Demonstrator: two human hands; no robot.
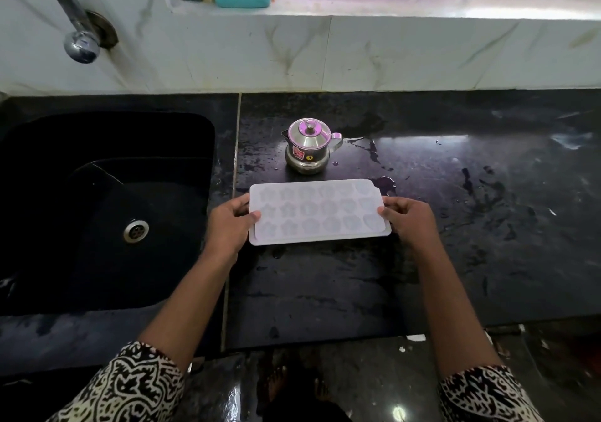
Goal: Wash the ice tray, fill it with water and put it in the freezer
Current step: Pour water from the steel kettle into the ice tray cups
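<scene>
White translucent plastic ice tray (317,211): we pinch its ends, left hand (227,223) and right hand (410,218); tilting risks spilling.

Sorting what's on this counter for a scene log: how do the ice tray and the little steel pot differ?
The ice tray is flat, white and translucent; the steel pot is rounded, shiny and lidded. The tray is held at both short ends by the left hand and right hand; the pot stands untouched behind it. Both are over the wet black counter.

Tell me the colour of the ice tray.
The ice tray is translucent white, seen in the head view.
</scene>
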